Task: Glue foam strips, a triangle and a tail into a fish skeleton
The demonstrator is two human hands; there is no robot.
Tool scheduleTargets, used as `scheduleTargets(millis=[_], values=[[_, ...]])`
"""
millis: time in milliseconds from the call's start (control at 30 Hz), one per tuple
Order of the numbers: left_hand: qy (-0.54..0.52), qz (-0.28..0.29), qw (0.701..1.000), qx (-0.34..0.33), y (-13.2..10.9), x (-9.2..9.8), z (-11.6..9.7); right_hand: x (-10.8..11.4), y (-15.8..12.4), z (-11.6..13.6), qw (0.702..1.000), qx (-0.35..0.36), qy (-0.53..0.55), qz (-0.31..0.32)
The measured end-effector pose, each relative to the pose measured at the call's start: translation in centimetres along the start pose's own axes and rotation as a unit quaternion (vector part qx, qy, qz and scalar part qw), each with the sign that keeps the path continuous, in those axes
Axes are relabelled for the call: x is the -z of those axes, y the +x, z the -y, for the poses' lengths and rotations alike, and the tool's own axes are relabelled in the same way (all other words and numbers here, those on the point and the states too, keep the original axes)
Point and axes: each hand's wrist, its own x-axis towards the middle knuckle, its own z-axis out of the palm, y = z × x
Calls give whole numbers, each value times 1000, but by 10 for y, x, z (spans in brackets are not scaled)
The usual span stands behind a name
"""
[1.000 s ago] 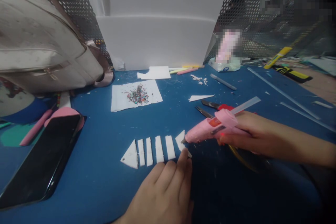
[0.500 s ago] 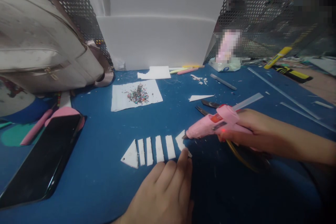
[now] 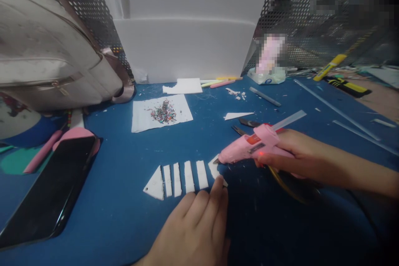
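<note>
A pink hot glue gun (image 3: 238, 150) is gripped in my right hand (image 3: 301, 156), its red light lit and a clear glue stick (image 3: 289, 119) poking from the back. The nozzle touches, or is just above, the upper arm of a white V-shaped foam piece (image 3: 213, 168). My left hand (image 3: 193, 226) lies palm down with fingers stretched out, one fingertip resting on the lower part of that piece. To its left, several white foam strips (image 3: 189, 176) stand in a row, ending in a triangular piece (image 3: 156, 184) with a small hole.
A white sheet (image 3: 140, 116) bearing colourful glitter bits lies further back. Pliers (image 3: 238, 130) sit behind the glue gun. At left are a black phone (image 3: 50, 191) and a pale backpack (image 3: 62, 62). A white board (image 3: 187, 50) stands behind; yellow cutters (image 3: 350, 87) lie at right.
The glue gun in my right hand has shifted slightly left, its nozzle further over the V-shaped piece. My left hand stays in place.
</note>
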Motion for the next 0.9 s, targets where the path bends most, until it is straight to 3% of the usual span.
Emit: scheduleTargets(millis=[233, 433, 667, 900], values=[[-1, 27, 1000, 3, -4, 2, -1, -3, -1, -4, 1000, 5, 5, 4], [-3, 16, 1000, 8, -2, 0, -1, -4, -1, -2, 1000, -7, -2, 2], [1, 0, 1000, 6, -2, -1, 0, 4, 0, 9, 999, 45, 4, 3], [-1, 5, 1000, 11, -2, -1, 1, 7, 0, 12, 997, 47, 9, 59]])
